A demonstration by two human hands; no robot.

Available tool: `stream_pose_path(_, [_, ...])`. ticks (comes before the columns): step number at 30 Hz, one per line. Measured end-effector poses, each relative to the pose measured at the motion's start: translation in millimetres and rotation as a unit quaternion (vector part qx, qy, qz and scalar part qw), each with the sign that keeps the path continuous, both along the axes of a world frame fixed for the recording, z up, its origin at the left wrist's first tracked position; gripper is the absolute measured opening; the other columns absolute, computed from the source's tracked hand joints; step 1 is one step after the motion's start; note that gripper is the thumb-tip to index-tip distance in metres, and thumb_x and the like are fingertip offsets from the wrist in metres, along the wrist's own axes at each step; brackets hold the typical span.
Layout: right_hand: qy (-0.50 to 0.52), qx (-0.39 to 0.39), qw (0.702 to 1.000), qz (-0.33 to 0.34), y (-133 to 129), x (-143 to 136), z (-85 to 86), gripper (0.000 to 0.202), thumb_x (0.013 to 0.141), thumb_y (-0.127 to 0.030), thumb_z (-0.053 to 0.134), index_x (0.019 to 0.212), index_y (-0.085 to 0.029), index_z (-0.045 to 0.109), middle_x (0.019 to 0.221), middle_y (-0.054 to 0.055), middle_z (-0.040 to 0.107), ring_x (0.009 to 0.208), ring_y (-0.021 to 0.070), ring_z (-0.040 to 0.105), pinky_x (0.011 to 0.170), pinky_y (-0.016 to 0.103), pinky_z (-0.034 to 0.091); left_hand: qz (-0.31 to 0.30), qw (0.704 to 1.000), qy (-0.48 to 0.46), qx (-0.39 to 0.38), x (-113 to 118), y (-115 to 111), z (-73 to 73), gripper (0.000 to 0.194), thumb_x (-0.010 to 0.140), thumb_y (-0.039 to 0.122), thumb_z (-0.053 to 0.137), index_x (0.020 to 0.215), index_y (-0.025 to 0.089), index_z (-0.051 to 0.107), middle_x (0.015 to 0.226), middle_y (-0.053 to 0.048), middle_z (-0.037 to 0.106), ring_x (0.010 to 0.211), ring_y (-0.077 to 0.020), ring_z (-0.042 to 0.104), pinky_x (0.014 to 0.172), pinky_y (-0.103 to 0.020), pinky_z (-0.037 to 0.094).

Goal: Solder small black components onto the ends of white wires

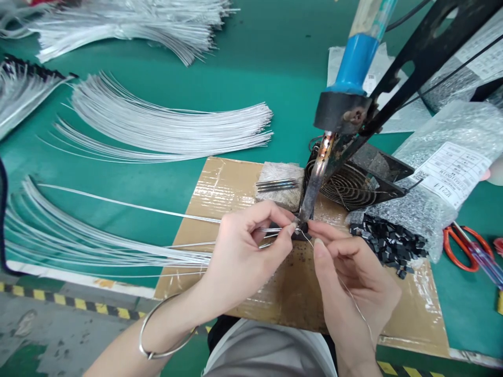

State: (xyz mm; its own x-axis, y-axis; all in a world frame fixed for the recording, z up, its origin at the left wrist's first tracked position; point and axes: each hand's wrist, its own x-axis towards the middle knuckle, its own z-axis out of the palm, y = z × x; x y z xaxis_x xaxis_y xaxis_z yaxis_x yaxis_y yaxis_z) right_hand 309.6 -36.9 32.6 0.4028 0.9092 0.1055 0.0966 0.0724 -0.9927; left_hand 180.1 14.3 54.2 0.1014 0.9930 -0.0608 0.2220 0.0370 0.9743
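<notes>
My left hand (251, 256) pinches a white wire (129, 203) between thumb and forefinger, its end under the tip of a soldering iron (313, 191) with a blue handle. My right hand (349, 277) is close on the other side of the tip. Its fingers hold a thin solder wire (356, 301) that runs up to the tip and down across the palm. A small black part (304, 228) sits at the tip, partly covered by the fingers. More white wires (157, 251) lie beneath my left hand.
Cardboard (416, 309) covers the work spot. Wire bundles (168, 123) lie left. Behind the hands are a black fan (346, 183) and a metal arm (424, 57). Black connectors (387, 241), bubble wrap (467, 131) and orange-handled scissors (450, 248) are right.
</notes>
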Motion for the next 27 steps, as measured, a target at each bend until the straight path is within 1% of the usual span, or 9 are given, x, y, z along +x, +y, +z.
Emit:
stream_pose_path(6, [-0.002, -0.004, 1.0, 0.001, 1.4, -0.6, 1.2, 0.019, 0.089, -0.018, 0.072, 0.073, -0.023, 0.062, 0.106, -0.001, 0.08, 0.097, 0.0112, 0.076, 0.09, 0.021, 0.058, 0.001, 1.0, 0.004, -0.004, -0.3, 0.2, 0.4, 0.01, 0.081, 0.016, 0.063, 0.072, 0.017, 0.064, 0.077, -0.002, 0.072, 0.068, -0.0134, 0.065, 0.056, -0.024, 0.043])
stream_pose_path(10, [-0.01, -0.005, 1.0, -0.003, -0.3, 1.8, -1.1, 0.02, 0.089, -0.017, 0.071, 0.073, -0.023, 0.061, 0.106, -0.002, 0.08, 0.096, 0.0105, 0.076, 0.088, 0.019, 0.058, -0.005, 1.0, 0.005, -0.01, 1.1, 2.4, 0.7, 0.009, 0.08, 0.015, 0.062, 0.072, 0.017, 0.065, 0.077, -0.001, 0.072, 0.067, -0.0128, 0.063, 0.059, -0.024, 0.045])
stream_pose_path(14, [-0.038, 0.005, 0.999, 0.019, -0.9, 3.4, -3.6, 0.018, 0.088, -0.015, 0.072, 0.076, -0.023, 0.062, 0.109, -0.002, 0.08, 0.1, 0.012, 0.076, 0.09, 0.022, 0.058, -0.006, 1.0, 0.01, -0.01, 1.8, 3.3, 1.2, 0.009, 0.08, 0.015, 0.062, 0.072, 0.017, 0.065, 0.076, -0.001, 0.072, 0.067, -0.0124, 0.063, 0.06, -0.024, 0.046])
stream_pose_path(20, [-0.02, -0.013, 1.0, -0.018, 0.8, -2.2, 1.5, 0.021, 0.089, -0.021, 0.072, 0.071, -0.023, 0.061, 0.104, -0.001, 0.08, 0.095, 0.0139, 0.076, 0.088, 0.026, 0.058, -0.004, 1.0, 0.009, -0.009, 0.5, 1.7, 1.6, 0.009, 0.081, 0.016, 0.063, 0.072, 0.017, 0.064, 0.076, -0.001, 0.072, 0.066, -0.012, 0.062, 0.057, -0.023, 0.043])
stream_pose_path(23, [-0.014, -0.021, 1.0, -0.019, 0.9, -4.3, 4.8, 0.02, 0.089, -0.023, 0.072, 0.072, -0.022, 0.061, 0.104, 0.001, 0.08, 0.097, 0.0162, 0.076, 0.088, 0.029, 0.058, -0.001, 1.0, 0.008, -0.008, 0.0, 1.2, 2.1, 0.009, 0.08, 0.015, 0.063, 0.072, 0.017, 0.064, 0.076, -0.001, 0.071, 0.067, -0.012, 0.062, 0.057, -0.023, 0.044])
stream_pose_path(27, [-0.005, -0.022, 1.0, -0.016, 1.0, -3.9, 5.5, 0.02, 0.089, -0.023, 0.071, 0.072, -0.022, 0.061, 0.105, 0.002, 0.08, 0.099, 0.0169, 0.076, 0.089, 0.03, 0.058, -0.001, 1.0, 0.004, -0.009, 0.9, 0.6, 2.5, 0.009, 0.081, 0.015, 0.063, 0.072, 0.017, 0.064, 0.076, -0.001, 0.071, 0.067, -0.0123, 0.063, 0.058, -0.023, 0.044])
